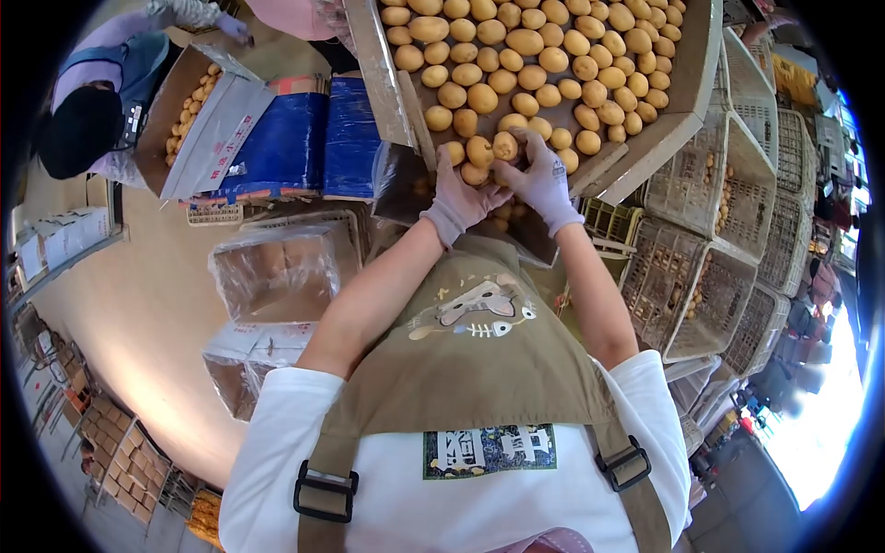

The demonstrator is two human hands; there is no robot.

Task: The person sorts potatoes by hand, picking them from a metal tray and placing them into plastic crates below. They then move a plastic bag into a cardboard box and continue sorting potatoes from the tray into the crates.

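Many small yellow potatoes [525, 42] cover a large tray with raised board sides [664, 147] in front of me. At its near edge my left hand [458, 198], in a pale glove, is curled round potatoes [478, 150], with some showing above the fingers. Close against it, my right hand [542, 182], gloved too, has its fingers closed on a potato [504, 146]. Both hands meet over the narrow opening of the tray, and their palms are hidden. Below them, more potatoes [502, 221] are partly visible in a dark container.
Stacked plastic crates [673, 276], some with potatoes, stand on the right. On the left are plastic-lined boxes [277, 267] and blue-wrapped stacks [355, 129]. At the upper left a person [88, 129] in a dark hat is beside an open carton of potatoes [212, 120].
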